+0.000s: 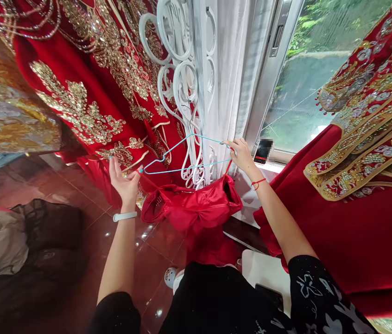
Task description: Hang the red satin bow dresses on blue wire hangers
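Observation:
A light-blue wire hanger (199, 166) is held up in front of the white scrollwork, its hook toward the top. My right hand (240, 155) grips the hanger's right arm, and a thin red strap runs down from there. Below hangs a red satin dress (199, 204), its bodice open at the top and its lower part falling toward my legs. My left hand (124, 182) pinches the dress's other strap between thumb and forefinger beside the hanger's left end, the remaining fingers raised. Whether that strap is over the hanger's end I cannot tell.
Red gowns with gold beading (81, 111) hang at the left. A white scrolled metal rack (185, 93) stands ahead beside a window (314, 93). Another embroidered red garment (338, 218) hangs at right. Dark bags (53, 232) sit on the tiled floor; a white stool (262, 269) is near me.

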`<move>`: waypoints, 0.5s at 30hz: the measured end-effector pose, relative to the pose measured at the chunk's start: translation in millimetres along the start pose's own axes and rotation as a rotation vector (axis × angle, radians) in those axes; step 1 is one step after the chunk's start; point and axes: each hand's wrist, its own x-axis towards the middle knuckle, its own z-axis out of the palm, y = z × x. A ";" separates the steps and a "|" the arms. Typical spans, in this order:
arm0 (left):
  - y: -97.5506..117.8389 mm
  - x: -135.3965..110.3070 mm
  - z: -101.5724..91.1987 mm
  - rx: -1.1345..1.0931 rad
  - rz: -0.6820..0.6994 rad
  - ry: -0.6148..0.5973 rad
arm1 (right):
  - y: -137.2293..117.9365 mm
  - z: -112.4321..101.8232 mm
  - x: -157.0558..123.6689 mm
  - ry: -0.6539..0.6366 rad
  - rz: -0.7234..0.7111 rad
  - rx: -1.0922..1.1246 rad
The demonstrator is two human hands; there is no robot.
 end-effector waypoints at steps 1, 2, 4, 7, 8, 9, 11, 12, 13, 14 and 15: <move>0.2 3.0 0.5 -0.009 -0.011 -0.027 | 0.2 -0.8 0.0 -0.002 -0.001 -0.001; 0.3 6.5 1.3 -0.012 -0.023 -0.056 | 0.3 -1.6 0.0 -0.004 -0.002 -0.003; 1.4 14.9 5.1 -0.009 -0.046 -0.124 | 0.3 -3.1 0.0 -0.009 -0.002 -0.009; 8.3 29.6 17.5 -0.011 -0.078 -0.281 | -0.7 -4.9 -0.4 -0.011 0.001 -0.021; 12.2 34.5 23.1 -0.006 -0.083 -0.343 | -1.1 -5.2 -0.8 -0.010 0.004 -0.024; 16.7 38.9 29.1 0.008 -0.084 -0.404 | -1.4 -5.3 -1.4 -0.011 0.005 -0.027; 26.5 45.5 40.1 0.058 -0.074 -0.528 | -1.6 -4.9 -2.9 -0.015 0.011 -0.030; 31.0 47.4 44.6 0.090 -0.065 -0.594 | -1.9 -4.2 -3.9 -0.018 0.016 -0.031; 34.8 48.2 48.0 0.123 -0.054 -0.659 | -2.6 -3.1 -5.0 -0.017 0.026 -0.031; 37.6 47.9 50.4 0.160 -0.037 -0.718 | -4.2 -1.8 -6.2 -0.009 0.040 -0.034; 39.2 46.5 52.1 0.203 -0.013 -0.764 | -7.2 0.0 -7.6 0.013 0.060 -0.041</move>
